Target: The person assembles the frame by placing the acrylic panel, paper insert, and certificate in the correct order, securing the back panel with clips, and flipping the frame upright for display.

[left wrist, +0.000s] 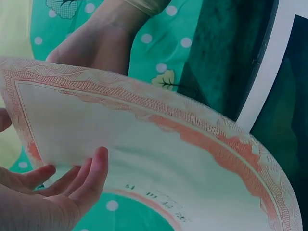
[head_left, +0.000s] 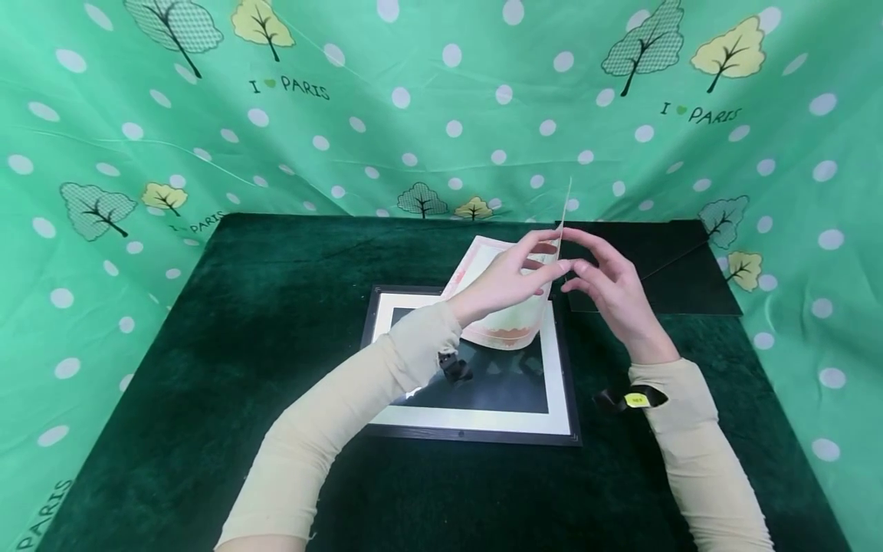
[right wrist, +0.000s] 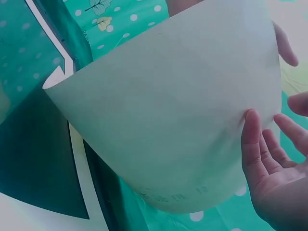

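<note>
We see the pink-bordered sheet [head_left: 508, 320] curled between the hands: the left hand [head_left: 502, 282] at its printed face, the right hand [head_left: 616, 300] at its plain back, their fingertips close together by one edge. Whether either pinches it, we cannot tell. Beneath the sheet, we find a dark frame [head_left: 461, 435] on the counter [head_left: 262, 337].

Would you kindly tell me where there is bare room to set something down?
The dark green cloth lies bare left of the picture frame, between curtain and left sleeve; also before the frame, between left sleeve and right sleeve. It is crowded at the frame's back right, where left hand and right hand touch the curved paper near the black panel.
</note>
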`<state>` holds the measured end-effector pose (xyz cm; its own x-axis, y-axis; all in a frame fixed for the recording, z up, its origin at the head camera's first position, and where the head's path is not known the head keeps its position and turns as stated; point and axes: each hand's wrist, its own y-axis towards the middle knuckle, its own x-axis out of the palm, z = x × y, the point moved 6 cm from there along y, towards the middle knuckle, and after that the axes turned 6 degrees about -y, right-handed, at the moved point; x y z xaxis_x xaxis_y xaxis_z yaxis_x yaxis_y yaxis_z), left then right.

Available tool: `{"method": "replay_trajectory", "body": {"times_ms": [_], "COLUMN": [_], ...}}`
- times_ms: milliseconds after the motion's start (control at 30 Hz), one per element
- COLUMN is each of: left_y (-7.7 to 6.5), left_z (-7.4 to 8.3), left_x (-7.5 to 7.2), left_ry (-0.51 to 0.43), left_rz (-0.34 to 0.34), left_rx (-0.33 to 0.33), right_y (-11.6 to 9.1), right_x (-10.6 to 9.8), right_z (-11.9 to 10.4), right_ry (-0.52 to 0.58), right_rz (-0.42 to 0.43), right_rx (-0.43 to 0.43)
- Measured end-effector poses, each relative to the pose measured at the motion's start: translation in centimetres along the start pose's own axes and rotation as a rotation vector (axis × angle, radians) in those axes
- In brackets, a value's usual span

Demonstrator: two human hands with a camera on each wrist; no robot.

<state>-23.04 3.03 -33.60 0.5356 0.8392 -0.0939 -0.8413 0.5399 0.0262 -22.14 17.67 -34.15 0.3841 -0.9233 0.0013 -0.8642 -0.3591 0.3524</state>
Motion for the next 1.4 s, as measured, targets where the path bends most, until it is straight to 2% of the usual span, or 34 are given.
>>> {"method": "replay_trajectory", "body": {"times_ms": [300, 367, 433, 533, 700, 933, 1100, 1267, 1400], "left_y": [-0.5, -0.6, -0.8, -1.2, -2.0, -3.4, -4.5, -5.5, -6.1], "left_z": [0.4, 0.3, 0.3, 0.6, 2.6, 6.8, 9.4, 10.7, 10.6], "left_x": [-0.8, -1.1, -1.4, -2.1, -4.2, -7.5, -8.7, -9.2, -9.3], "left_ry": [0.146, 0.142, 0.111, 0.005, -0.152, -0.174, -0.211, -0.276, -0.322], "left_rz": [-0.031, -0.03, -0.024, -0.003, 0.061, 0.107, 0.102, 0.079, 0.041], "left_rx": [0.036, 0.029, 0.012, -0.003, 0.041, 0.144, 0.239, 0.284, 0.303], "right_y": [-0.2, -0.3, -0.4, -0.8, -1.6, -2.3, -2.2, -1.7, -1.5], "right_x": [0.4, 0.3, 0.1, -0.6, -2.1, -3.3, -3.5, -3.7, -3.8], "right_z": [0.6, 0.7, 0.9, 1.1, 1.7, 2.6, 3.5, 4.7, 5.6], "right_ry": [-0.078, -0.096, -0.114, -0.119, -0.115, -0.16, -0.153, -0.115, 0.011], "right_rz": [-0.025, -0.026, -0.025, -0.012, 0.018, 0.032, 0.026, 0.034, 0.021], "right_rx": [0.027, 0.031, 0.038, 0.046, 0.069, 0.13, 0.158, 0.213, 0.248]}}
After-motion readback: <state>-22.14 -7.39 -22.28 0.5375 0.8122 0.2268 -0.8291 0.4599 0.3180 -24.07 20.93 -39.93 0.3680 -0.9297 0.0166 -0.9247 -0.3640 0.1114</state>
